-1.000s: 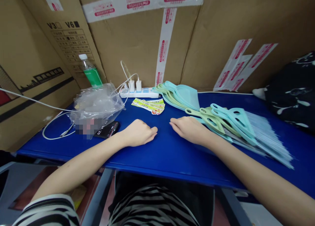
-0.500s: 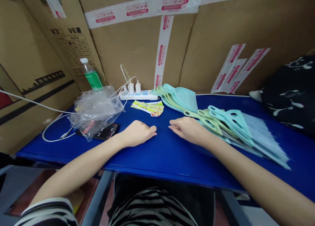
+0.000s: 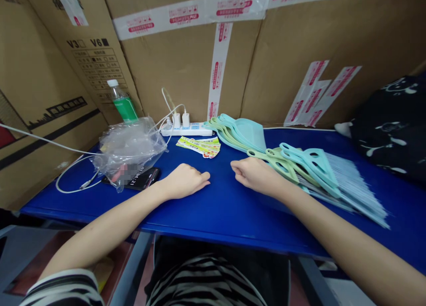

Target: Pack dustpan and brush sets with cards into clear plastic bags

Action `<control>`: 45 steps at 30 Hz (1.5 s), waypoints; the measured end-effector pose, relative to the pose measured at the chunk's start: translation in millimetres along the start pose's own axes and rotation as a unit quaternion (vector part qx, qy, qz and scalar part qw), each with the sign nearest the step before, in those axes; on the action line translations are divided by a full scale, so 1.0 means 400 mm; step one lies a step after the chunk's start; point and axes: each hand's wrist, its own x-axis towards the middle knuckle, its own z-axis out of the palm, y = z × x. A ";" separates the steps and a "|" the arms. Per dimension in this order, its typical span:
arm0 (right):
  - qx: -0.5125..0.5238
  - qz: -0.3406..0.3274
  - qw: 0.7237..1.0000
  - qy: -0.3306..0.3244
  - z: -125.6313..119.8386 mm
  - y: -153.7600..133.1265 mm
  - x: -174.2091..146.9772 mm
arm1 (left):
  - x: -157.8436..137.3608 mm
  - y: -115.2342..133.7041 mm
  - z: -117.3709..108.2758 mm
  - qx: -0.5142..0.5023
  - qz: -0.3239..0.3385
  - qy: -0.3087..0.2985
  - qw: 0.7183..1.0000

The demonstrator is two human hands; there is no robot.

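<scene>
My left hand [image 3: 186,181] rests on the blue table [image 3: 213,217] in a loose fist, with nothing seen in it. Opposite it, my right hand [image 3: 252,174] is also curled closed and holds nothing visible. Several small hand brushes [image 3: 316,168] with green and light-blue handles lie overlapped just right of my right hand, their pale bristles pointing right. Behind them is a stack of small dustpans [image 3: 248,133] in the same colours. Printed yellow-green label strips [image 3: 199,146] lie beyond the gap between my hands. Clear plastic bags [image 3: 131,141] are piled left of my left hand.
A phone [image 3: 146,179] lies partly under the bags, near a white cable [image 3: 71,190]. At the back stand a green-labelled bottle [image 3: 123,104] and a white power strip [image 3: 193,130]. Taped cardboard [image 3: 186,70] walls the rear. A dark patterned cloth item [image 3: 392,128] sits at right.
My right hand has shifted very slightly right, so the gap between my fists is a little wider. The objects on the table lie as before; the view has moved slightly.
</scene>
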 end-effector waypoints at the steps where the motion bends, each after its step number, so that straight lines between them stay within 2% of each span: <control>1: -0.008 0.002 1.000 -0.002 -0.002 -0.001 -0.001 | 0.000 0.000 -0.001 -0.002 0.001 -0.001 1.000; 11: -0.051 0.018 0.998 -0.028 -0.009 -0.007 -0.006 | -0.003 -0.003 -0.024 0.011 0.002 -0.022 1.000; 18: -0.040 0.020 0.999 -0.028 -0.008 -0.003 -0.006 | -0.001 -0.005 -0.024 0.010 0.033 -0.035 0.999; 26: -0.001 0.024 1.000 -0.008 0.000 -0.002 -0.004 | 0.002 0.000 -0.007 -0.017 -0.008 -0.046 0.999; 35: 0.016 0.032 0.999 -0.008 0.002 0.000 -0.003 | 0.003 0.004 -0.011 -0.009 0.006 -0.013 1.000; 45: -0.025 0.037 0.999 -0.022 -0.005 -0.004 -0.005 | 0.004 0.001 -0.012 -0.010 -0.012 -0.038 0.999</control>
